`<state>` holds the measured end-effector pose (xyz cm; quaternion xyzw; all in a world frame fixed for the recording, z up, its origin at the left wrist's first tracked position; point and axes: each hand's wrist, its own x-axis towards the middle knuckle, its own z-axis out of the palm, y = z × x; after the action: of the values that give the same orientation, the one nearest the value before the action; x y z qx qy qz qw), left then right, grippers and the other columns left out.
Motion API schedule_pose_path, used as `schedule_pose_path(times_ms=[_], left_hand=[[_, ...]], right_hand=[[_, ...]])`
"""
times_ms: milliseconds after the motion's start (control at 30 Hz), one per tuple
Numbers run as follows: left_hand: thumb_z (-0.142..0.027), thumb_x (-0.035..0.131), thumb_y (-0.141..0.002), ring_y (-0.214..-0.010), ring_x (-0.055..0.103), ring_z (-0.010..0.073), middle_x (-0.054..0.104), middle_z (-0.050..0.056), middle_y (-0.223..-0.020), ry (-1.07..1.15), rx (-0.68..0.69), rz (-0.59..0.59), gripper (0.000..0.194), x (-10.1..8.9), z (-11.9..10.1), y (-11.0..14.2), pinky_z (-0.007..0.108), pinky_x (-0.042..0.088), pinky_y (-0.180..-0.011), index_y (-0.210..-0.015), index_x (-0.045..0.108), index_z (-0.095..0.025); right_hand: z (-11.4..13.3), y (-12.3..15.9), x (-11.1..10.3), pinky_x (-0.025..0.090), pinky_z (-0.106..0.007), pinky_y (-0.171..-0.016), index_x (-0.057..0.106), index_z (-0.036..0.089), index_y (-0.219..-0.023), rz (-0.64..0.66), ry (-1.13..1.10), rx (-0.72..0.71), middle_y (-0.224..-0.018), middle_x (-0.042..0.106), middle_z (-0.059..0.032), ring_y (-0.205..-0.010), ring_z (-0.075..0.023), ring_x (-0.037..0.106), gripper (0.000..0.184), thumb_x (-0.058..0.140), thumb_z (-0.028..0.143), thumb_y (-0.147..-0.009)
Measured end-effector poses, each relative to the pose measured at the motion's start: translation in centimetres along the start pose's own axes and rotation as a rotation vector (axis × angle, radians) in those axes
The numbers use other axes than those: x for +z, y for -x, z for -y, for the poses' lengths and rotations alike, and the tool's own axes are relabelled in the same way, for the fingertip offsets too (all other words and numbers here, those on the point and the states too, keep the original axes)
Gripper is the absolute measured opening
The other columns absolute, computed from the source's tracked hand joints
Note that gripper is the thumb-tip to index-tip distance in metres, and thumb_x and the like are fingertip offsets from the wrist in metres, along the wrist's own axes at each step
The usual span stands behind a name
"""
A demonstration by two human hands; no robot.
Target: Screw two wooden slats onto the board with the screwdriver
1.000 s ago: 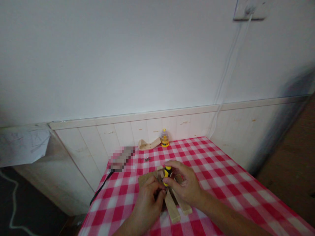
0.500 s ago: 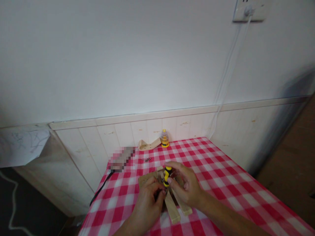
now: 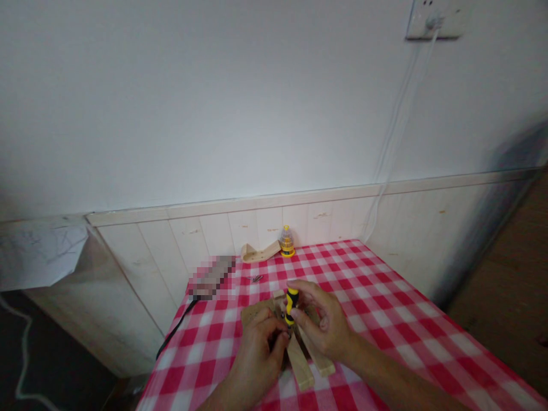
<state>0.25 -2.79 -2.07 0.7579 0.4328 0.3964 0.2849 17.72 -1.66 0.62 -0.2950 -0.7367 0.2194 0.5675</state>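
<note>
A short yellow-and-black screwdriver (image 3: pixel 291 305) stands nearly upright in my right hand (image 3: pixel 327 322), its fingers closed round the handle and the index finger over the top. My left hand (image 3: pixel 259 348) pinches close to the screwdriver's lower end; what lies between its fingertips is too small to make out. Beneath both hands are pale wooden strips, one wooden strip (image 3: pixel 301 362) pointing toward me and another wooden strip (image 3: pixel 322 361) beside it on the right. A brown board (image 3: pixel 252 312) lies under them, partly covered by my hands.
The table has a red-and-white checked cloth (image 3: pixel 385 319). Toward the back lie several small metal pieces (image 3: pixel 257 278), a joined wooden piece (image 3: pixel 261 253) and a clear-and-yellow cone-shaped container (image 3: pixel 287 242) near the wall. A blurred-out object (image 3: pixel 213 278) with a black strap (image 3: pixel 177 328) rests at left.
The screwdriver's handle looks slightly turned in my right hand. Both hands and the wooden strips stay in nearly the same place.
</note>
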Motion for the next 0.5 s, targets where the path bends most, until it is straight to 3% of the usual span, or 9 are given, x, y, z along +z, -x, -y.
schedule_pose_path(times_ms=[500], left_hand=[[-0.014,0.055,-0.086,-0.088,0.06,0.0213,0.065,0.006,-0.089,-0.018,-0.019,0.017,0.016,0.11,0.43,-0.03,0.03,0.045,-0.074,-0.077,0.067,-0.02]], right_hand=[[-0.06,-0.13,0.05,0.057,-0.028,-0.074,0.058,0.029,-0.128,-0.016,0.034,-0.005,-0.102,0.072,-0.004,-0.082,-0.0173,0.071,0.046,0.062,0.012,-0.085]])
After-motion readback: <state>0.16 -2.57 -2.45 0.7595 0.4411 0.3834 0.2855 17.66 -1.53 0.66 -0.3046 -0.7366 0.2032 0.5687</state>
